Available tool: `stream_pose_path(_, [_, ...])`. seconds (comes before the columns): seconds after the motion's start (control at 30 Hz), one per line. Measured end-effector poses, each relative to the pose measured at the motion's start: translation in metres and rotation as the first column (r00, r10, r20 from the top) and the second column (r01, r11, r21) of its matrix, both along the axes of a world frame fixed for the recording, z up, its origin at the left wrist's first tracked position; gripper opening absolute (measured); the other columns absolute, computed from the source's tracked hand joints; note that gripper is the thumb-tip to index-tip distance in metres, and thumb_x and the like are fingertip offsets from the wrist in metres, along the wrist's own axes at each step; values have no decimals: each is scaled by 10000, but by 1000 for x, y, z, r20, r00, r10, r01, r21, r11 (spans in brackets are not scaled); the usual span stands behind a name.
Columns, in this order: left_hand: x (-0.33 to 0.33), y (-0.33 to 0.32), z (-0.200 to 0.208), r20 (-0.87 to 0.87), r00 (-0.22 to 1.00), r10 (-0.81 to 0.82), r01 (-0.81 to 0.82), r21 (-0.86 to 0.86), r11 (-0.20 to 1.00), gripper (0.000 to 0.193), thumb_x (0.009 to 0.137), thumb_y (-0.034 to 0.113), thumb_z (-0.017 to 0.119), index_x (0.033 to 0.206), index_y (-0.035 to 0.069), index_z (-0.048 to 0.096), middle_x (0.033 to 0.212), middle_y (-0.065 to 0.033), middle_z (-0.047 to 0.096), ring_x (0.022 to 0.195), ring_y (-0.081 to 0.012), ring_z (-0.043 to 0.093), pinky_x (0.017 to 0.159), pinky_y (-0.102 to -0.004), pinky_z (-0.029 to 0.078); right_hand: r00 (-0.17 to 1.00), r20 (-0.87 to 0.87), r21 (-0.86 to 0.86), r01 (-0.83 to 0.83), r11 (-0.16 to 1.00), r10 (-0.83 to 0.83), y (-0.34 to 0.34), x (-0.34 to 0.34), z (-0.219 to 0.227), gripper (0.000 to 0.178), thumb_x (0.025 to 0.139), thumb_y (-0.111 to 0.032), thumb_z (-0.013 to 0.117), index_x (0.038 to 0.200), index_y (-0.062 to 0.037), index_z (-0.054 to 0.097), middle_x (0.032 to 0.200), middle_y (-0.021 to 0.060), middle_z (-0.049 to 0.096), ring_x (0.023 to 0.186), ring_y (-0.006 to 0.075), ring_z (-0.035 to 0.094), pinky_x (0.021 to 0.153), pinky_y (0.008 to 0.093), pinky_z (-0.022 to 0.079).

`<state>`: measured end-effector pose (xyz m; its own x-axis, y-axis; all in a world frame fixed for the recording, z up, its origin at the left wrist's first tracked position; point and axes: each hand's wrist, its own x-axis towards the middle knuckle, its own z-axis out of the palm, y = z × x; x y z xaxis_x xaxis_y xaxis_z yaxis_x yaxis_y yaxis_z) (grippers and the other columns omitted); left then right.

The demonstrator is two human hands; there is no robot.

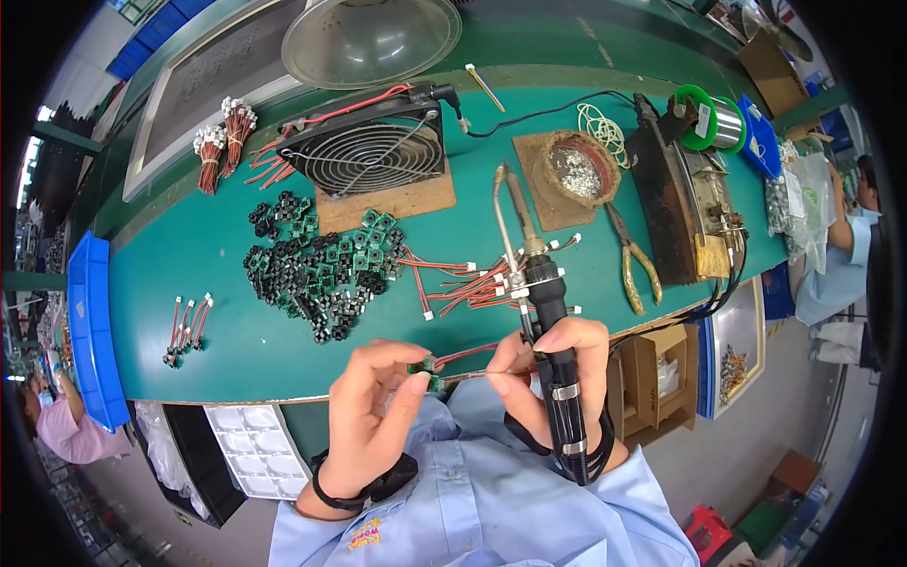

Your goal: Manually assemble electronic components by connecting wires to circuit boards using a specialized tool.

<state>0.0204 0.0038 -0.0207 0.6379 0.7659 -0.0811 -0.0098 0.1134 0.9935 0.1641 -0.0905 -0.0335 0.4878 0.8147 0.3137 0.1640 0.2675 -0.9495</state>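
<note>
My left hand [371,408] pinches a small green circuit board [433,369] at the table's near edge. A red wire [467,353] runs from the board to the fingertips of my right hand [578,364]. That same hand grips a black-handled soldering iron [546,300], its metal tip pointing up and away from me, with a thin tube alongside. Beyond my hands lies a heap of small green and black boards [326,269]. To its right are loose red wires [477,286] with white connectors. Several boards with wires attached [189,331] rest at the left.
A black fan [368,156] stands behind the heap. Right of it are a round tin of solder bits [578,172], pliers [635,265], a dark box-shaped unit [673,203] and a green solder spool [718,123]. A blue tray [90,331] edges the left; bundled wires [222,146] lie far left.
</note>
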Motion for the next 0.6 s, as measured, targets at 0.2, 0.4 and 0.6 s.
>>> stream_pose_path(0.2, [1, 5, 8, 142, 990, -6, 45, -277, 960, 199, 851, 80, 563, 1003, 4, 458, 913, -110, 546, 797, -171, 545, 680, -284, 452, 986, -135, -56, -106, 993, 98, 4, -6, 12, 471, 763, 67, 626, 1043, -95, 284, 788, 112, 569, 597, 74, 538, 510, 181, 398])
stream_pose_path(0.4, [-7, 15, -9, 493, 869, -38, 338, -537, 773, 229, 876, 110, 549, 1058, -11, 479, 973, -100, 553, 896, -180, 559, 761, -309, 469, 952, -252, -27, -190, 981, 177, 7, -13, 12, 467, 770, 79, 614, 1051, -91, 282, 782, 117, 558, 627, 77, 543, 507, 185, 400])
stream_pose_path(0.6, [-8, 14, -12, 442, 897, -18, 322, -623, 713, 231, 882, 152, 549, 1049, 5, 486, 978, -97, 549, 890, -183, 550, 778, -293, 448, 966, -165, -34, -207, 978, 198, 12, -20, 12, 472, 769, 94, 608, 1064, -77, 282, 793, 131, 546, 700, 116, 569, 554, 219, 458])
